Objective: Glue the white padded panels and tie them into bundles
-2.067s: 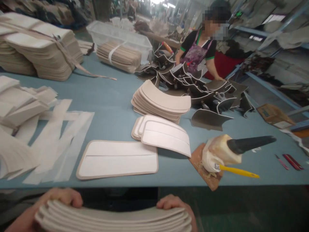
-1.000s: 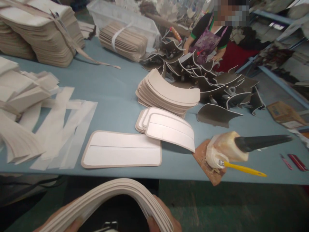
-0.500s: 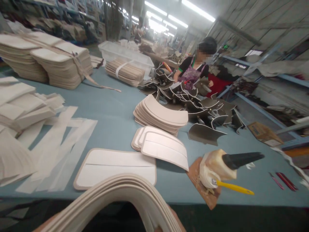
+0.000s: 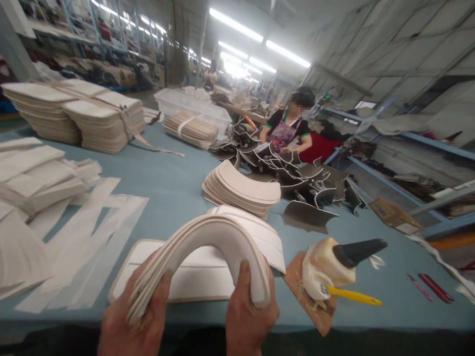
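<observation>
A small stack of cream panels point(image 4: 208, 228) is bent into an arch between my hands, above the near side of the table. My left hand point(image 4: 135, 306) grips its left end, thumb on the inner face. At the other end my right hand point(image 4: 250, 301) is closed on the stack in the same way. Beneath the arch lies a flat white panel with a beige border point(image 4: 200, 284), partly covered. Behind it, more white panels with beige borders point(image 4: 269, 237) overlap. A curved pile of beige panels point(image 4: 245, 188) stands farther back.
A glue container with a black nozzle point(image 4: 326, 264) and a yellow-handled brush point(image 4: 356, 295) sit on a brown board point(image 4: 322, 316) at right. White strips point(image 4: 85, 247) and strapped panel stacks point(image 4: 104, 123) occupy the left. Dark curved pieces point(image 4: 308, 215) lie before a co-worker point(image 4: 285, 128).
The bent stack has risen into fuller view, with both my hands now showing on its ends. The camera view has tilted up slightly. The co-worker's arms have come lower.
</observation>
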The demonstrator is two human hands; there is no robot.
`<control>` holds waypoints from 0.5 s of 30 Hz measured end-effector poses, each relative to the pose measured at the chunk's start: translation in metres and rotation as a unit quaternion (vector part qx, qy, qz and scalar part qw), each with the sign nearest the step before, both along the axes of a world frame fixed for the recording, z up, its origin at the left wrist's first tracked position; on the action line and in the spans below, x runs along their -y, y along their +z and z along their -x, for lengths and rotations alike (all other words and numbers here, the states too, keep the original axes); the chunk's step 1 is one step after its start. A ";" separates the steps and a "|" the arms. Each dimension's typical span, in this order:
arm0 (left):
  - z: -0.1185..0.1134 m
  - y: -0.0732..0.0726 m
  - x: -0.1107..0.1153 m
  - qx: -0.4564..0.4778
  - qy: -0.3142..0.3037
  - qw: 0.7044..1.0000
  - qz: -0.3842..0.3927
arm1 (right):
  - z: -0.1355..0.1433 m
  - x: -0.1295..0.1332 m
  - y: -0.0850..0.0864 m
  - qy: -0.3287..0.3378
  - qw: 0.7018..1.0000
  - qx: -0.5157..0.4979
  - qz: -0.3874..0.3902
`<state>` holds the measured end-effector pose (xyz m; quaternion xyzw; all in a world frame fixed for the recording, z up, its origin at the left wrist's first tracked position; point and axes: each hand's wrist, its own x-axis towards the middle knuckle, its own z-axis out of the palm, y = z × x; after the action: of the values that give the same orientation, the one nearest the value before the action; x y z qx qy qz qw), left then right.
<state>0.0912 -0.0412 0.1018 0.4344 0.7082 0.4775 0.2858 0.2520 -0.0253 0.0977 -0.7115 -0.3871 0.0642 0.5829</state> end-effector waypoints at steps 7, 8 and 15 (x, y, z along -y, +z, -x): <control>-0.040 0.009 -0.026 0.008 -0.037 0.996 -0.076 | 0.006 -0.045 0.000 -0.006 0.999 -0.010 -0.043; -0.041 0.008 -0.031 0.012 -0.028 0.997 -0.073 | 0.006 -0.050 -0.003 0.002 0.999 -0.023 -0.044; 0.028 0.014 -0.083 0.044 -0.126 0.991 -0.004 | -0.048 -0.059 0.003 0.067 0.991 -0.117 0.018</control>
<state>0.0631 0.0419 0.1154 0.5000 0.6324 0.4595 0.3727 0.3005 0.0337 0.1008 -0.6818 -0.3620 0.1934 0.6055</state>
